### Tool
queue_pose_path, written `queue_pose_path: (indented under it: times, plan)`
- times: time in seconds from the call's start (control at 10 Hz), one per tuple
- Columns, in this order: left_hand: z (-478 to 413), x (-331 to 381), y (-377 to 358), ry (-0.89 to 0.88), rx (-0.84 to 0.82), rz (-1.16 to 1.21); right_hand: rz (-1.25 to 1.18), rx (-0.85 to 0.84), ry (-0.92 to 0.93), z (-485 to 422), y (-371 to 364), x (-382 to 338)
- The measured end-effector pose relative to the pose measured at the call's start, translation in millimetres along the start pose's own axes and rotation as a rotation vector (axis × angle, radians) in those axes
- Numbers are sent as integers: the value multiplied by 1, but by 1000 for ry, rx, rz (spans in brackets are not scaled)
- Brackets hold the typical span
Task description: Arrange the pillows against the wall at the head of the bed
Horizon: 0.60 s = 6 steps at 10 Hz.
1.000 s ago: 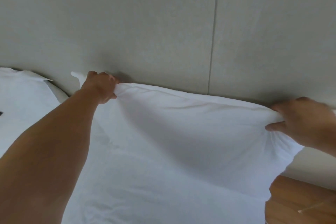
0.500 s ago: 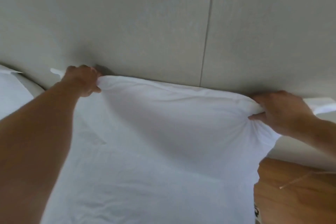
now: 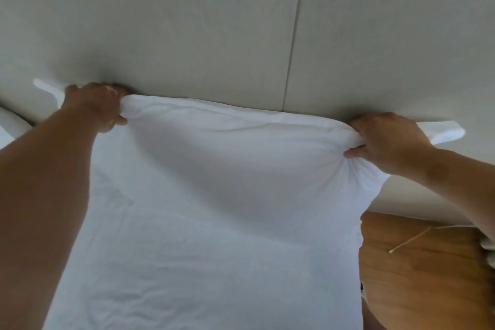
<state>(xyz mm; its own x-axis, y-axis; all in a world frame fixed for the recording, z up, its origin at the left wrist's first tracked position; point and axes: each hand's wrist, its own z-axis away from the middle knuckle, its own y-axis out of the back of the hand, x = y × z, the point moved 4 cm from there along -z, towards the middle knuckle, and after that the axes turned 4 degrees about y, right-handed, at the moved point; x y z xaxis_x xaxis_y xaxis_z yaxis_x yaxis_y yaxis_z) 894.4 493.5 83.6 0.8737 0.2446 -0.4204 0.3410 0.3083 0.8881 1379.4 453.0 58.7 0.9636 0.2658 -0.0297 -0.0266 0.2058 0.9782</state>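
Note:
A large white pillow (image 3: 227, 169) leans with its top edge against the grey wall (image 3: 187, 21) at the head of the bed. My left hand (image 3: 93, 104) grips its upper left corner, fingers closed over bunched fabric. My right hand (image 3: 385, 139) pinches the upper right corner, where the cloth gathers in folds. Small flaps of the pillowcase stick out beyond both hands. The white bed sheet (image 3: 160, 289) lies wrinkled below the pillow.
A second white pillow (image 3: 8, 126) shows at the far left edge. A wooden bedside surface (image 3: 428, 276) with a thin pale cord (image 3: 412, 238) sits at the lower right. A vertical seam (image 3: 294, 35) runs down the wall panel.
The pillow's top edge has been pushed closer against the wall. My right hand has shifted left and inward along the top edge, and both arms reach further forward.

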Motion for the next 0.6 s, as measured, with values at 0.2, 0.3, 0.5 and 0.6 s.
queue_pose_path:
  times: [0.2, 0.3, 0.5, 0.6]
  plan:
    - [1, -5, -1, 8, -8, -14, 21, -8, -9, -5, 2, 3]
    - [4, -17, -6, 32, 24, 31, 29, -18, -10, -2, 4, 4]
    - [30, -53, -14, 195, 106, 257, -25, 96, 11, 24, 30, 3]
    - [44, -64, -28, 220, 94, 394, -62, 203, 71, 44, 46, -3]
